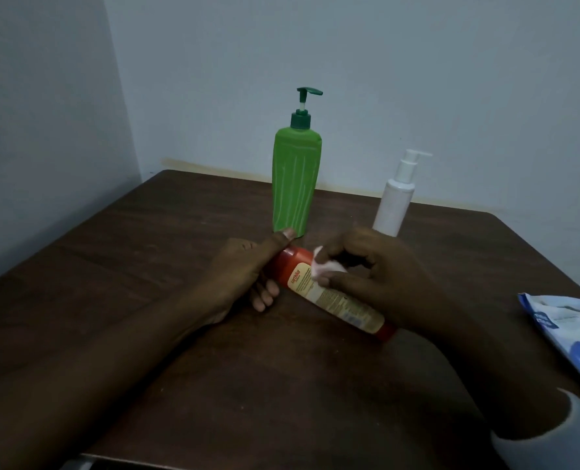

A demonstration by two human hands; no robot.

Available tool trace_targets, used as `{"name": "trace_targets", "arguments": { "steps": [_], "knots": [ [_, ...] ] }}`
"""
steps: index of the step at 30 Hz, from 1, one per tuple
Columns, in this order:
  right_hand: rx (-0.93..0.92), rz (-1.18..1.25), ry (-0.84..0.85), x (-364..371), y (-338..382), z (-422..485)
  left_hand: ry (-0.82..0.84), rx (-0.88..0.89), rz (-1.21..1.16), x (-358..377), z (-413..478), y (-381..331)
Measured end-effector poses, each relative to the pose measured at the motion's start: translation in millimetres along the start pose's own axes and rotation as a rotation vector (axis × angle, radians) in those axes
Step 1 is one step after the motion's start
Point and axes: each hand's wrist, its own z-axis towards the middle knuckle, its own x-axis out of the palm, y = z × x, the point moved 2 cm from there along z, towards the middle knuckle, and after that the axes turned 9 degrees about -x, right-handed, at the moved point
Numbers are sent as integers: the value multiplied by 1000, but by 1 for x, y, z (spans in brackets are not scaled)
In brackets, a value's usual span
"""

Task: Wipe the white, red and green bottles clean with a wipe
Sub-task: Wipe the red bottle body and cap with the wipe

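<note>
Head view puts the red plastic bottle with a cream label point(329, 293) near the middle of the dark wooden table point(146, 266), lying on its side with its far end angled to the left. Our left hand point(244, 269) grips that far end, thumb across the top and fingers curled underneath. Our right hand point(377, 269) pinches a small crumpled white wipe point(322, 266) between thumb and fingertips and presses it onto the label. The tall green pump bottle point(295, 178) stands upright just beyond our left hand, and the slimmer white pump bottle point(393, 205) stands upright to its right, behind our right hand. A blue and white wipe packet point(570, 334) lies at the right edge of the table. We judge the red plastic bottle to be light and fairly stiff, with a smooth skin that may turn slippery once damp, and being round it will want to roll under the rubbing. So we would hold it firmly at one end, as the left hand does, and turn it to bring each side to the wipe. The pump bottles look top-heavy, so we would take them by the body, not the pump.
</note>
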Motion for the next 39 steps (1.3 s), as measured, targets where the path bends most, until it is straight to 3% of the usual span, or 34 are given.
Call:
{"name": "trace_targets", "arguments": {
  "steps": [2, 6, 10, 14, 19, 24, 29, 34, 39],
  "knots": [
    [-38, -35, -58, 9, 6, 6, -16, 35, 13, 1, -1, 0],
    [90, 41, -150, 6, -8, 2, 92, 134, -76, 3, -5, -3],
    [220, 349, -242, 3, -23, -5, 195, 230, -160, 9, -10, 1],
    [209, 602, -208, -3, -29, -5, 204, 241, -356, 15, -13, 0],
    [319, 757, -108, 0, -39, -20, 64, 301, -325, 19, -23, -6],
    [351, 886, -218, 4, -46, -18, -38, 454, -108, 24, -26, -35],
    [306, 902, -512, 8, -40, -11, -74, 486, -72, 56, -16, -36],
    [263, 877, -795, -6, -32, -11, 18, 479, 10, 67, -12, -35],
    [-22, 522, -780, -33, -10, 2, 32, 533, 26, 70, -9, -42]
  ]
}}
